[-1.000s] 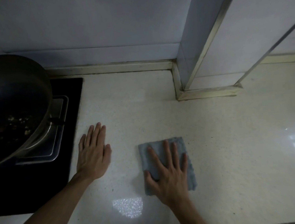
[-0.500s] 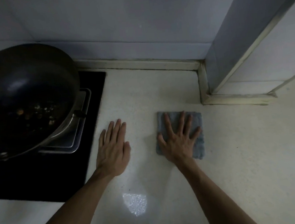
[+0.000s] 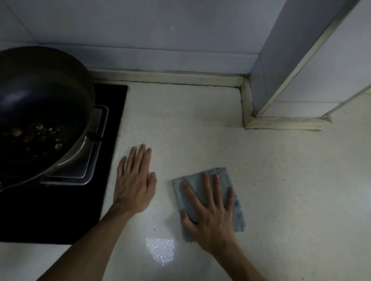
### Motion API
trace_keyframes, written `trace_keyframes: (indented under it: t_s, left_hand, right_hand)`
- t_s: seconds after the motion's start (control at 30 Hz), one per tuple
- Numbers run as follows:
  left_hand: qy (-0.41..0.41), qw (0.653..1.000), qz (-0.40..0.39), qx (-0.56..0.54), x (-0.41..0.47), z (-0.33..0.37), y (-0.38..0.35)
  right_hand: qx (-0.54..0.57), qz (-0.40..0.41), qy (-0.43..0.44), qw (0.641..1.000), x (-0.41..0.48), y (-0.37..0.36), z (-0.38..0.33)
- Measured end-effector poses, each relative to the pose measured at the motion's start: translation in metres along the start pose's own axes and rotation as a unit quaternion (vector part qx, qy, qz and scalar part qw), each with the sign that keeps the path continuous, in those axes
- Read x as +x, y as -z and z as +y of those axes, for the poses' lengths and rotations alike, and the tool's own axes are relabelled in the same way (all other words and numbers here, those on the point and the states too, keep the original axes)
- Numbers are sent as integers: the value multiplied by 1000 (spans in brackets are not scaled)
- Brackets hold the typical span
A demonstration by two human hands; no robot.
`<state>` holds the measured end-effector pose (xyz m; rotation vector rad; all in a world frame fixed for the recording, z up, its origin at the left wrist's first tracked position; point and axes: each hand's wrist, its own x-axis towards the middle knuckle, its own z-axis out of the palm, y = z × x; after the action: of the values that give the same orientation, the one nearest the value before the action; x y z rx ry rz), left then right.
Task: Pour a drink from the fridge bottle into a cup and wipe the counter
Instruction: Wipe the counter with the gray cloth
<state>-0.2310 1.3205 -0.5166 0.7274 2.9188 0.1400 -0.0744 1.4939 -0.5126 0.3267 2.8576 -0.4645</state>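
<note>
Since 0.5 s ago, the right hand (image 3: pixel 211 214) has drawn the blue-grey cloth (image 3: pixel 223 183) back along the worktop (image 3: pixel 296 186), away from the corner of the tiled column (image 3: pixel 307 62) and closer to the front edge. That hand lies flat on the cloth with its fingers (image 3: pixel 216 182) spread, pressing rather than gripping; the cloth's far edge and right side show past the fingertips. Beside it, the left hand (image 3: pixel 134 185) rests palm down on the bare worktop, fingers straight and close together, holding nothing, much as it did before, just beside the edge of the black hob (image 3: pixel 112 133). A dark wok (image 3: pixel 31 104) with food scraps inside sits on the hob at the left. A bright patch of reflected light (image 3: pixel 160 250) lies on the worktop between the 2 forearms.
</note>
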Motion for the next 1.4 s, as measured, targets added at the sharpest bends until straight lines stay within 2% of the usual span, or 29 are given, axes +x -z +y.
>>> trace_keyframes:
  t_s: [0.17,0.3,0.7,0.93,1.23,1.4]
  left_hand:
    - [1,1000,5,-5,-1,1,-1]
    - [0,1000,9,-17,-1,1,-3]
    - [16,999,0,-45,0,2,-2]
    - [29,998,-23,-51,2,3,4]
    - [16,998,-23,-53,3,0,2]
    - [16,998,-29,-44,3,0,1]
  right_hand:
    - [9,6,-77,997,30,28,45]
    - [4,4,-97,995,78,39,49]
    - [-9,17,-69,997,179,61,26]
    - [6,41,-93,995,226,71,29]
    - [5,39,-84,996,235,76,29]
    - [17,3,-67,998,233,81,31]
